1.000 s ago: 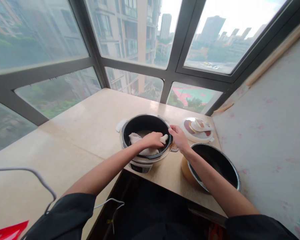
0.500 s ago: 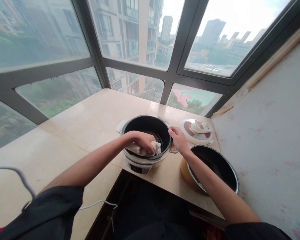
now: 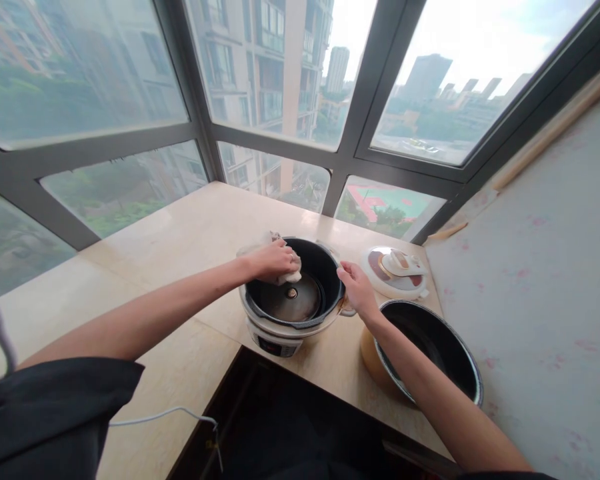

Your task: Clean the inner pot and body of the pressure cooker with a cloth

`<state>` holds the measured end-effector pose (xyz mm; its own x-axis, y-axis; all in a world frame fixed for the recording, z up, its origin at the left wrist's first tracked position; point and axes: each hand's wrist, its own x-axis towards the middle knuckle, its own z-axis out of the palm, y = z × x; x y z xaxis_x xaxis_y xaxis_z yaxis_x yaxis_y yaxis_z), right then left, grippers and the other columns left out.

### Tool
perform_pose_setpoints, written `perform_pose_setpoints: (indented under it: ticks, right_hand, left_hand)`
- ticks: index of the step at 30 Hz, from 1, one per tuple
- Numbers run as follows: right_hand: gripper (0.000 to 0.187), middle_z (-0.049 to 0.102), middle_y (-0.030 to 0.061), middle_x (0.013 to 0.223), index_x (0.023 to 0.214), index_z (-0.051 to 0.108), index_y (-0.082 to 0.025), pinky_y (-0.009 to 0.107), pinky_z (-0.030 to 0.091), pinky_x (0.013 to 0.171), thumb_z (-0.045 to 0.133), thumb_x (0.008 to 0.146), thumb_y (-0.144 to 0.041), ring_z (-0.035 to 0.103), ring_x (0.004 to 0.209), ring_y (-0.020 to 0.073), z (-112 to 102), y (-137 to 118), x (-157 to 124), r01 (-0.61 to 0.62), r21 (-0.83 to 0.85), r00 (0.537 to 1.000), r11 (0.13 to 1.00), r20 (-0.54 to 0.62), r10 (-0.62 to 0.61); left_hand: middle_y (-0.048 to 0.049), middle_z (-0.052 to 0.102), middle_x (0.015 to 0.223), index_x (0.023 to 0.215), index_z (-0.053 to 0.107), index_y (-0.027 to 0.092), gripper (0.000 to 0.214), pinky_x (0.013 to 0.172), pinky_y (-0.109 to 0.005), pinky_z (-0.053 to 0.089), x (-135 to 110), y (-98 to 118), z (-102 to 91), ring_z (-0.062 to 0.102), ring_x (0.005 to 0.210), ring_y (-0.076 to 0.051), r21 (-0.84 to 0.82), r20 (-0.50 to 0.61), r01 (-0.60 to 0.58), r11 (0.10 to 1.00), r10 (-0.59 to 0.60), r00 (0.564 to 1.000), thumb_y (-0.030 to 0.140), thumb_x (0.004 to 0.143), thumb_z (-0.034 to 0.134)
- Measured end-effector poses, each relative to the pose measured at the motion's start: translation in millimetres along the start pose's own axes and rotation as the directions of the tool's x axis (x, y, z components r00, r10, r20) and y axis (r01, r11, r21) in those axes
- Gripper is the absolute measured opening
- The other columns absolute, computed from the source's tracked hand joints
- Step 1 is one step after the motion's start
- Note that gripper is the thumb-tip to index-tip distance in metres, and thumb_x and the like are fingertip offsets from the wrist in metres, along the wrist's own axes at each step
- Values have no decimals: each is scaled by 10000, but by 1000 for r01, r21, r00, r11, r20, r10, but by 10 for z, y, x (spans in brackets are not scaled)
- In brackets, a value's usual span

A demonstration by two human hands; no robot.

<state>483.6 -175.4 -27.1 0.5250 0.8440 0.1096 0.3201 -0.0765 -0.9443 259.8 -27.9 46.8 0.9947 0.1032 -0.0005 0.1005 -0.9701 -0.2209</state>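
Observation:
A white electric pressure cooker (image 3: 325, 329) stands on the counter, its lid off and its dark inside showing, with a round heating plate (image 3: 300, 300) at the bottom. My left hand (image 3: 275, 260) is closed around a pale cloth (image 3: 291, 275) at the cooker's left inner wall, near the rim. At the opposite side, my right hand (image 3: 355, 283) grips the cooker's rim (image 3: 341, 293), thumb on top. Below my right forearm sits the removed inner pot (image 3: 430, 340), dark inside and golden outside, partly hidden by the arm.
The cooker's white and brown lid (image 3: 397, 270) lies behind the inner pot, close to the papered wall (image 3: 540, 287). A white cable (image 3: 165, 415) crosses the counter (image 3: 180, 233) at the front left. Windows (image 3: 275, 80) border the back; the counter's front edge drops into a dark gap.
My left hand with the cloth has moved from the cooker's front inside up to its left rear wall, uncovering the heating plate. My right hand keeps its hold on the rim.

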Motion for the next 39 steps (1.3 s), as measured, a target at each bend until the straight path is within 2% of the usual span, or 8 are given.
perform_pose_setpoints:
  ticks: [6, 10, 15, 18, 21, 23, 31, 39]
  right_hand:
    - [551, 729, 150, 1201, 1159, 688, -160, 472, 482, 1057, 619, 791, -564, 679, 1127, 308, 27, 36, 3, -10, 70, 1000, 998, -6, 11]
    - [541, 734, 146, 1186, 1160, 690, -156, 461, 491, 1055, 628, 797, -551, 686, 1113, 296, 40, 66, 8, -15, 97, 1000, 995, -13, 17]
    - [511, 731, 142, 1192, 1157, 688, -162, 467, 489, 1054, 634, 803, -527, 681, 1118, 295, 43, 100, 17, -12, 109, 1000, 994, -14, 13]
    - [527, 732, 150, 1183, 1150, 689, -151, 486, 479, 1060, 653, 780, -526, 679, 1112, 306, 43, 106, 20, -24, 116, 999, 993, -30, 28]
    - [520, 740, 154, 1154, 1127, 696, -148, 485, 486, 1044, 656, 777, -531, 685, 1086, 310, 44, 97, 19, -26, 125, 999, 992, -28, 30]
    - [507, 744, 148, 1139, 1111, 700, -155, 474, 498, 1026, 655, 781, -537, 689, 1070, 305, 45, 85, 15, -25, 134, 999, 991, -17, 28]
    - [481, 753, 126, 1115, 1057, 718, -169, 465, 481, 1030, 602, 789, -551, 674, 1088, 313, 14, -8, -5, -29, 74, 998, 997, -49, 33]
    - [533, 750, 126, 1152, 1097, 716, -154, 456, 469, 1035, 561, 815, -579, 667, 1092, 304, -21, -68, -19, -16, -14, 999, 1000, -30, 16]
  left_hand:
    - [-217, 694, 1110, 1141, 680, 136, 364, 833, -407, 412, 195, 24, 110, 631, 1012, -306, -48, -25, 160, 986, -161, 987, 118, 941, 377]
    - [-198, 676, 1164, 1129, 648, 147, 290, 911, -406, 440, 356, 68, 138, 606, 1142, -321, -365, -24, 351, 862, -386, 922, 113, 913, 457]
    - [-128, 666, 1229, 1220, 539, 175, 337, 981, -329, 453, 534, 217, 212, 610, 1197, -274, -600, 30, 540, 590, -659, 752, 237, 894, 597]
    - [-126, 679, 1203, 1254, 481, 163, 391, 935, -297, 487, 680, 367, 272, 649, 1138, -241, -661, 134, 650, 375, -793, 594, 322, 916, 598]
    - [-177, 681, 1208, 1261, 470, 133, 345, 857, -300, 526, 859, 537, 326, 680, 1077, -225, -684, 272, 714, 146, -858, 436, 324, 975, 502]
    - [-197, 684, 1207, 1270, 485, 127, 348, 825, -312, 541, 954, 649, 339, 692, 1044, -228, -694, 336, 717, 55, -856, 392, 317, 978, 493]
    - [-109, 715, 1183, 1217, 583, 191, 387, 820, -267, 534, 853, 964, 162, 690, 986, -196, -794, 390, 603, 74, -699, 600, 323, 854, 612]
    - [-43, 744, 959, 894, 685, 199, 250, 763, -282, 511, 504, 848, -117, 673, 876, -228, -828, 337, 474, 299, -411, 847, 173, 646, 670]
